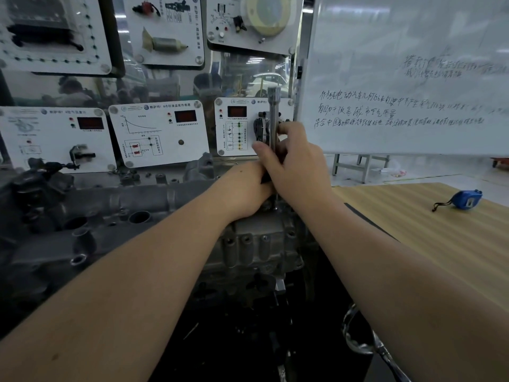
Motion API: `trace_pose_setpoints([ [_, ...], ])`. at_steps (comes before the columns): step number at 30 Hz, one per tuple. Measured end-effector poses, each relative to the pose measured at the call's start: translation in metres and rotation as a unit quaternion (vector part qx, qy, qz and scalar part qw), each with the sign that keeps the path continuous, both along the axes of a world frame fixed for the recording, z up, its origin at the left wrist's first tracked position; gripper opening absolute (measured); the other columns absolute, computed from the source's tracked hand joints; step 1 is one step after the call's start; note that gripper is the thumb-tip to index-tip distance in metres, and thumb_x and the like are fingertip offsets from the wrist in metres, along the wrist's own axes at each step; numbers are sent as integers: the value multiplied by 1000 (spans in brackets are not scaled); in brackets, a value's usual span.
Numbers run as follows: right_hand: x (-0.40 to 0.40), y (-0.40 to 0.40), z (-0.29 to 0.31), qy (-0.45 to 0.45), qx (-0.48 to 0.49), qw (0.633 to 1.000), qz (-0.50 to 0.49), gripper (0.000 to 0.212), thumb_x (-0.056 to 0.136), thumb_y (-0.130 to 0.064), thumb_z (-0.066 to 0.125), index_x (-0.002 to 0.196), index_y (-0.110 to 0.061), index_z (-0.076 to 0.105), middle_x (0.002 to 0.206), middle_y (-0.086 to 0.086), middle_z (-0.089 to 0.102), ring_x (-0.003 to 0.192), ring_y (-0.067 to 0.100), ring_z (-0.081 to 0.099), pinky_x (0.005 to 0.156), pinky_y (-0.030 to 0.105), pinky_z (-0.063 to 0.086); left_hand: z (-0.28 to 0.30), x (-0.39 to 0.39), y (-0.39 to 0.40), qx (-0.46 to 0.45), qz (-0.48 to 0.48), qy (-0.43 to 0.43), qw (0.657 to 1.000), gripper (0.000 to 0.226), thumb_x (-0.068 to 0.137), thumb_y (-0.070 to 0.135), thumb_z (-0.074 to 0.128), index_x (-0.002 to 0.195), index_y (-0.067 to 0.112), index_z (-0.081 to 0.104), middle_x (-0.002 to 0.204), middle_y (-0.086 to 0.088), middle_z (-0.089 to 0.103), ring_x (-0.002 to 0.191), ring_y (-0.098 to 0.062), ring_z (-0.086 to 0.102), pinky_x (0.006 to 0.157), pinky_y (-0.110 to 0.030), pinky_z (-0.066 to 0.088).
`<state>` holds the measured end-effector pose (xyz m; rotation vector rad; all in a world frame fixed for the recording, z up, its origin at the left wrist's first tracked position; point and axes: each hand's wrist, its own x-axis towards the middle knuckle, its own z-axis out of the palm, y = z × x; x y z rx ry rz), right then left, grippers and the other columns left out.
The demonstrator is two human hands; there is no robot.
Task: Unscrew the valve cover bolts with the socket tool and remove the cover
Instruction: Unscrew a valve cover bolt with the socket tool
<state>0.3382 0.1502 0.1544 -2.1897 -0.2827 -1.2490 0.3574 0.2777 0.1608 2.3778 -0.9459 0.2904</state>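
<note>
A grey metal valve cover lies across the engine in front of me, with round openings along its top. A silver socket tool stands upright at the cover's far right end, its lower end hidden by my hands. My right hand grips the tool's shaft from the right. My left hand wraps the shaft lower down, just above the cover. The bolt under the tool is hidden.
The engine block drops away below my hands. A wooden table stands to the right with a blue tape measure on it. A whiteboard is behind. Sensor display panels line the back wall.
</note>
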Motion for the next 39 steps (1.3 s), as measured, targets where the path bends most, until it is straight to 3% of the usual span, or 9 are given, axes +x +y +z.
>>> trace_pose_setpoints([
  [6,0,-1,0,3,-4,1000,-27,24,104,-34,55,95,-15,43,66,-6,49,60,15,48,51,25,32,-1,-2,1,-26,-18,10,999,27,100,19,53,82,40,50,76,9,64,65,-5,59,51,-18,38],
  [9,-1,0,1,27,-4,999,-30,23,107,-32,46,93,-14,43,67,-5,48,67,26,49,56,38,29,-2,-3,1,-54,-35,49,997,28,100,17,50,86,41,52,81,1,69,70,-14,63,61,-28,49],
  [13,-3,1,0,24,-11,999,-18,24,107,-28,45,88,-15,42,62,-9,42,59,20,43,52,34,22,-2,-3,3,-54,-39,40,997,30,100,16,51,84,42,52,76,4,67,59,1,60,50,-16,44],
  [17,-3,-1,2,32,-18,999,-16,33,104,-42,52,87,-15,44,61,-9,44,59,3,43,51,22,26,0,-3,2,-52,-37,20,998,34,99,12,54,78,39,49,69,11,59,53,10,56,45,-10,37],
  [23,1,0,0,23,-12,999,-22,31,107,-30,48,82,-14,41,60,-10,41,55,3,40,48,25,22,0,-2,1,-58,-26,19,998,29,97,15,56,81,38,52,68,11,62,56,5,57,45,-13,36],
  [27,2,-2,0,29,7,999,-24,39,108,-27,44,71,-26,31,59,-9,41,54,5,40,47,18,20,-1,-6,2,-57,-56,35,996,29,100,17,51,101,47,47,83,8,67,69,-1,62,52,-17,46],
  [30,2,-2,-2,14,8,1000,-11,31,107,-29,46,77,-20,44,60,-10,45,54,7,41,48,21,24,0,-5,3,-51,-49,25,997,29,100,17,53,92,45,52,80,14,68,69,0,63,53,-15,45],
  [34,-1,1,0,-8,13,1000,-11,36,102,-38,58,120,-7,57,89,-4,62,77,13,49,65,26,30,-1,-1,1,-64,-33,24,997,34,98,11,57,78,37,50,57,20,61,53,13,55,47,-7,37],
  [39,-3,1,-2,-13,-15,999,-33,23,106,-31,51,93,-12,45,69,-1,50,64,24,47,58,34,29,-3,-2,2,-76,-48,37,995,31,96,12,53,81,39,54,63,29,63,57,8,58,46,-10,38],
])
